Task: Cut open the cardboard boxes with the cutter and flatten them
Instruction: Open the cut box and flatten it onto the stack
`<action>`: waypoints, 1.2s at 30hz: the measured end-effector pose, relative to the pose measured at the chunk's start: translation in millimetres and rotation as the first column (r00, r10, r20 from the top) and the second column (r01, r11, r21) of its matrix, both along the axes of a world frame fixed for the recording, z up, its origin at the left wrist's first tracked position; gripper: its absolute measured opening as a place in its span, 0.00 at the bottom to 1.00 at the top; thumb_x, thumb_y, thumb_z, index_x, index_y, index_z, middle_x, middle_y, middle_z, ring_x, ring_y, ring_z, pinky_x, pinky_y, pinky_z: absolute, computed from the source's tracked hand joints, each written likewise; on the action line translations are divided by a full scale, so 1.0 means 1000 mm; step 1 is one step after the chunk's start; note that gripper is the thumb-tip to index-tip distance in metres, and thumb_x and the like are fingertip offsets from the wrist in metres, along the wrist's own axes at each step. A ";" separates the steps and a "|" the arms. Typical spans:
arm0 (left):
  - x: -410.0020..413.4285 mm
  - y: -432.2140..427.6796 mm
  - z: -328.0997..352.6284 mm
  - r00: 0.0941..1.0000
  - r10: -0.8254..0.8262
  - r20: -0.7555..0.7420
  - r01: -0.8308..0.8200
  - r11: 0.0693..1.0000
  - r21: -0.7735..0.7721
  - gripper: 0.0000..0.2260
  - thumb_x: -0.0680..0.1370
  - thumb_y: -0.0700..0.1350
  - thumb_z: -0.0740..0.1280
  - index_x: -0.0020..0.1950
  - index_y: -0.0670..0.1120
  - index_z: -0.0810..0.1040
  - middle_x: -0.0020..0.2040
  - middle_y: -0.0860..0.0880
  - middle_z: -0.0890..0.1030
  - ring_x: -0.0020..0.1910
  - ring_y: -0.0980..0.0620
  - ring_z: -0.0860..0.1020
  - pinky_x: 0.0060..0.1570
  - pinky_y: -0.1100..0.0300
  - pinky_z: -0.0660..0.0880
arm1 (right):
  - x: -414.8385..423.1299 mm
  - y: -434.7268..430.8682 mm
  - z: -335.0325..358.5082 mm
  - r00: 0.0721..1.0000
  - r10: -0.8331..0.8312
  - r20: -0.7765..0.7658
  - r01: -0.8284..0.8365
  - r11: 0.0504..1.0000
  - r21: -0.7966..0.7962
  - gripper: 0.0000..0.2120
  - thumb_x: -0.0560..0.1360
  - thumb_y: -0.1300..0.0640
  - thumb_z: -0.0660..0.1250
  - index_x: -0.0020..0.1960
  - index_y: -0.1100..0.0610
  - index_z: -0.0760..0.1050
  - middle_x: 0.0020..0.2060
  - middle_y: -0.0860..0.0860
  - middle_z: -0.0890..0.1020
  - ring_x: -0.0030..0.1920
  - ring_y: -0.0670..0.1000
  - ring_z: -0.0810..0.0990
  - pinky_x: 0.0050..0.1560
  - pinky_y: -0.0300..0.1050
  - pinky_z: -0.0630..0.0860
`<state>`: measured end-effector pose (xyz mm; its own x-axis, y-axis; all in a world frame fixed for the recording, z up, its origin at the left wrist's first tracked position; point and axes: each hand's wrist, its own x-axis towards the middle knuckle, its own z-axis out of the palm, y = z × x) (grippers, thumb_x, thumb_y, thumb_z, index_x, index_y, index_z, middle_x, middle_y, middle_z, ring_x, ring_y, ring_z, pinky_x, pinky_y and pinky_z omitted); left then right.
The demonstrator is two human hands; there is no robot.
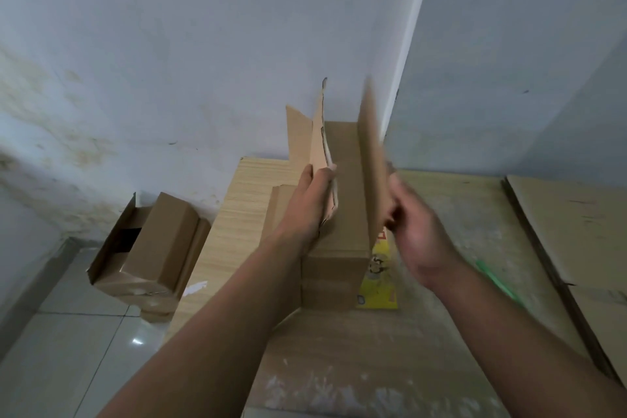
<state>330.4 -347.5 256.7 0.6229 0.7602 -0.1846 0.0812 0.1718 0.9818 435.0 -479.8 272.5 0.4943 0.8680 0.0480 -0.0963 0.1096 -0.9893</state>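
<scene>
- A tall brown cardboard box (334,268) stood upright on the pale wood-grain bench (244,200), between the two hands, with its top flaps raised.
- The left hand (312,200) gripped the box's left flap (319,132), fingers curled over its edge.
- The right hand (417,231) was blurred; its fingers touched the right flap (371,159), but I could not tell whether they gripped it.
- A yellow printed sheet (381,292) lay against the box's base, under the right hand.
- A blurred green object (495,278) lay just right of the right wrist.
- Flattened brown cardboard sheets (576,231) lay further right.
- Left of the left forearm, another opened brown carton (159,248) sat on the tiled floor (68,332).
</scene>
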 end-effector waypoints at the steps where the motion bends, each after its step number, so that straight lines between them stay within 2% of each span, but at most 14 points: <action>1: 0.004 0.004 -0.011 1.000 -0.027 0.002 0.027 0.999 -0.023 0.39 0.72 0.77 0.64 0.77 0.57 0.69 0.73 0.56 0.75 0.71 0.59 0.73 0.74 0.50 0.66 | -0.008 0.007 -0.004 0.991 0.086 0.100 -0.080 0.995 -0.064 0.23 0.84 0.44 0.54 0.77 0.48 0.66 0.74 0.50 0.71 0.75 0.50 0.67 0.75 0.55 0.63; 3: 0.011 0.026 -0.062 0.999 -0.033 0.027 0.034 0.998 -0.044 0.42 0.68 0.81 0.62 0.78 0.64 0.67 0.79 0.56 0.68 0.79 0.53 0.65 0.78 0.41 0.59 | -0.019 0.017 -0.019 0.905 0.121 0.408 -0.030 0.974 -0.223 0.23 0.84 0.41 0.51 0.79 0.38 0.56 0.79 0.43 0.59 0.79 0.42 0.54 0.79 0.48 0.52; 5: 0.003 0.021 -0.045 0.999 -0.036 -0.014 0.036 0.999 -0.024 0.38 0.72 0.81 0.58 0.78 0.65 0.66 0.79 0.58 0.67 0.80 0.55 0.62 0.79 0.42 0.56 | -0.026 0.018 -0.025 0.855 0.074 0.513 0.061 0.969 -0.241 0.23 0.84 0.41 0.49 0.78 0.33 0.51 0.79 0.36 0.51 0.77 0.35 0.45 0.75 0.36 0.46; 9: -0.010 -0.008 0.019 0.996 -0.078 0.033 0.078 0.997 -0.002 0.29 0.76 0.76 0.52 0.70 0.62 0.73 0.64 0.61 0.82 0.66 0.59 0.78 0.65 0.61 0.74 | -0.019 0.020 -0.036 0.880 0.125 0.457 -0.010 0.969 -0.247 0.23 0.82 0.36 0.51 0.76 0.27 0.51 0.79 0.33 0.47 0.76 0.32 0.43 0.63 0.27 0.47; 12: -0.005 -0.004 0.018 0.991 -0.065 -0.119 0.089 0.975 0.205 0.40 0.73 0.68 0.67 0.82 0.57 0.58 0.77 0.53 0.70 0.74 0.53 0.72 0.71 0.52 0.71 | -0.007 0.025 -0.036 0.901 0.095 0.422 -0.003 0.977 -0.214 0.24 0.81 0.34 0.52 0.76 0.32 0.57 0.78 0.38 0.57 0.78 0.39 0.54 0.71 0.36 0.56; 15: -0.012 -0.004 0.016 0.976 -0.106 -0.193 0.157 0.949 0.273 0.39 0.75 0.58 0.66 0.83 0.60 0.52 0.76 0.52 0.69 0.71 0.48 0.73 0.69 0.46 0.75 | 0.006 0.039 -0.038 0.988 -0.128 0.090 0.142 0.973 -0.182 0.20 0.84 0.39 0.50 0.67 0.45 0.73 0.62 0.48 0.80 0.62 0.48 0.78 0.57 0.48 0.75; 17: -0.016 -0.008 0.020 0.982 -0.090 -0.165 0.133 0.952 0.275 0.34 0.80 0.51 0.63 0.83 0.58 0.51 0.74 0.52 0.72 0.68 0.49 0.75 0.68 0.45 0.75 | 0.019 0.050 -0.042 0.953 -0.251 -0.168 0.201 0.943 -0.267 0.24 0.84 0.41 0.47 0.58 0.52 0.78 0.52 0.53 0.84 0.52 0.51 0.81 0.52 0.51 0.76; 19: -0.017 -0.007 0.018 0.989 -0.074 -0.129 0.108 0.952 0.286 0.31 0.82 0.48 0.62 0.83 0.59 0.52 0.70 0.53 0.75 0.64 0.49 0.78 0.65 0.45 0.77 | 0.028 0.055 -0.051 0.937 -0.233 -0.259 0.141 0.933 -0.330 0.32 0.83 0.36 0.44 0.60 0.54 0.81 0.53 0.53 0.85 0.55 0.53 0.81 0.61 0.56 0.73; 22: -0.017 -0.008 0.015 0.991 -0.052 -0.120 0.084 0.955 0.286 0.26 0.84 0.45 0.61 0.78 0.64 0.58 0.63 0.57 0.78 0.59 0.52 0.81 0.60 0.46 0.80 | 0.029 0.058 -0.058 0.956 -0.126 -0.266 0.036 0.946 -0.322 0.35 0.81 0.33 0.43 0.64 0.51 0.81 0.58 0.51 0.85 0.62 0.53 0.79 0.67 0.58 0.67; 25: -0.015 -0.005 0.009 0.992 -0.047 -0.118 0.078 0.961 0.267 0.20 0.79 0.48 0.61 0.64 0.71 0.64 0.58 0.58 0.82 0.54 0.47 0.84 0.51 0.40 0.83 | 0.023 0.059 -0.049 0.969 -0.100 -0.225 0.028 0.953 -0.303 0.33 0.81 0.34 0.45 0.64 0.50 0.81 0.57 0.51 0.85 0.61 0.52 0.80 0.64 0.55 0.69; 30: -0.011 -0.005 0.005 0.989 -0.011 -0.145 0.052 0.959 0.280 0.20 0.78 0.48 0.60 0.53 0.78 0.67 0.52 0.58 0.84 0.52 0.43 0.85 0.47 0.35 0.82 | 0.017 0.040 -0.053 0.948 -0.208 -0.240 0.151 0.960 -0.235 0.13 0.76 0.50 0.57 0.48 0.53 0.80 0.46 0.50 0.84 0.55 0.53 0.79 0.61 0.54 0.70; 33: -0.006 -0.005 0.005 0.992 0.002 -0.124 0.034 0.957 0.286 0.19 0.80 0.44 0.60 0.57 0.72 0.68 0.50 0.56 0.84 0.50 0.46 0.85 0.47 0.35 0.82 | 0.017 0.026 -0.050 0.977 -0.200 -0.079 0.185 0.968 -0.170 0.09 0.78 0.68 0.58 0.56 0.61 0.73 0.44 0.51 0.77 0.41 0.39 0.79 0.41 0.34 0.74; 34: -0.005 -0.004 0.005 0.994 0.008 -0.107 0.020 0.966 0.257 0.19 0.82 0.41 0.60 0.60 0.68 0.69 0.49 0.54 0.84 0.48 0.49 0.85 0.48 0.36 0.82 | 0.020 0.022 -0.052 0.977 -0.213 -0.004 0.209 0.962 -0.177 0.09 0.79 0.69 0.60 0.57 0.62 0.71 0.43 0.51 0.75 0.36 0.35 0.77 0.35 0.30 0.72; 36: -0.001 0.000 0.006 0.996 0.020 -0.086 -0.004 0.981 0.192 0.18 0.84 0.38 0.59 0.69 0.57 0.67 0.53 0.53 0.82 0.47 0.53 0.85 0.49 0.44 0.84 | 0.030 0.012 -0.059 0.968 -0.218 0.128 0.242 0.942 -0.231 0.11 0.78 0.64 0.67 0.59 0.59 0.70 0.46 0.50 0.75 0.39 0.35 0.76 0.38 0.33 0.72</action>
<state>328.9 -347.5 262.6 0.6015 0.7940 -0.0878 0.1671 -0.0176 0.9858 465.0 -467.9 213.9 0.6853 0.7226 -0.0907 0.0031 -0.1274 -0.9918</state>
